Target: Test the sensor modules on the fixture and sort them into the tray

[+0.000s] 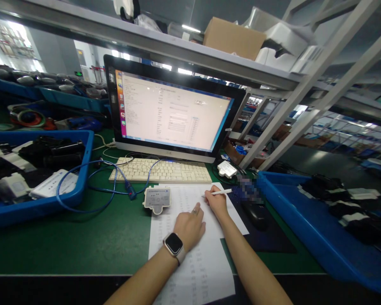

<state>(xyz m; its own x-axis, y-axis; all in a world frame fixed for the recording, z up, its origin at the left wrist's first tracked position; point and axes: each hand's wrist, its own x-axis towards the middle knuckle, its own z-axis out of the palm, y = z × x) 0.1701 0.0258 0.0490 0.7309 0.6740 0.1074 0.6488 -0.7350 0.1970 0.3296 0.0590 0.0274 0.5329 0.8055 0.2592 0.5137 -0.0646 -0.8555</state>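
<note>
My right hand (216, 202) is closed around a white pen (221, 192), its tip low over the upper part of a printed sheet of paper (180, 195). Below and to the left, my left hand (189, 226) lies on the paper with its fingers stretched out, the index finger pointing up the page. A watch sits on that wrist. Left of the hands, a small white and grey plastic device (158, 198) with a printed label rests over the sheet's left edge. A second sheet (209, 271) spreads toward the table's front edge.
A monitor (174, 112) stands behind a keyboard (161, 170). Blue cable (114, 186) loops across the green table. Blue bins (88, 156) flank both sides, holding devices and black items. A mouse (254, 215) lies right of the paper, a white device (227, 169) beyond. A shelf (178, 44) hangs overhead.
</note>
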